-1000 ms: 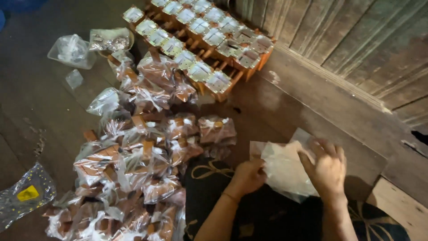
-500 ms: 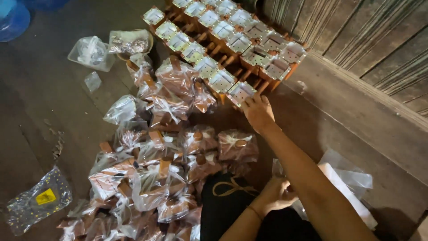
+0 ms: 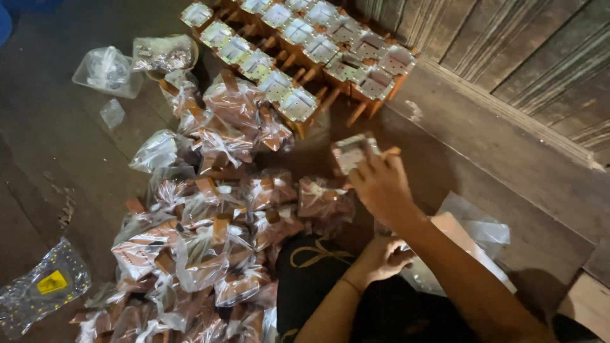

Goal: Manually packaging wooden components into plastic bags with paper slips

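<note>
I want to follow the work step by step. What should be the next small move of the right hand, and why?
Probably bring the small orange-framed piece in the right hand down toward the clear bags by the left hand. The piece is lifted clear of the unbagged row, and the pile beside it holds such pieces inside bags.

Right hand (image 3: 380,188): holds small part (image 3: 356,151), silvery-white face, orange-brown legs. Left hand (image 3: 381,257): on stack of empty bags (image 3: 473,232), clear to milky white.

Rows of parts (image 3: 305,54): silvery-white square tops, orange-brown wood underneath, grid-like pattern.

Pile of filled bags (image 3: 210,222): clear plastic with white glare, copper-brown and reddish contents.

Bag at lower left (image 3: 41,286): clear, speckled with small dots, yellow label.

Floor (image 3: 57,159): dark grey-brown boards. Plank wall (image 3: 540,57): weathered grey-brown, striped by dark seams.

Dark garment (image 3: 318,267): black, thin gold looping line.
</note>
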